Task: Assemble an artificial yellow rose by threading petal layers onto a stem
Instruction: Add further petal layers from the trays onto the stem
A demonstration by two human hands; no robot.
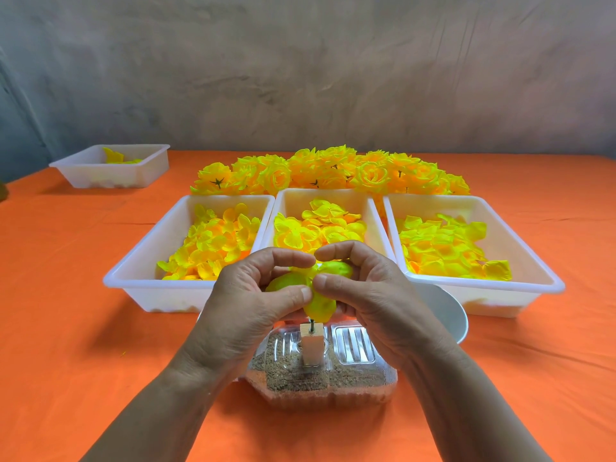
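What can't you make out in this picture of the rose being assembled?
Head view only.
1. Stem: only a short dark bit shows above the block; the petal layer, left hand and right hand cover the rest.
2. Bowl: mostly hidden behind the right hand and right tray.
3. Far tray: contents too small to identify beyond yellow.

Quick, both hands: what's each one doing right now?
Left hand: closed, pinching the yellow fabric petal layer.
Right hand: closed, pinching the same petal layer.
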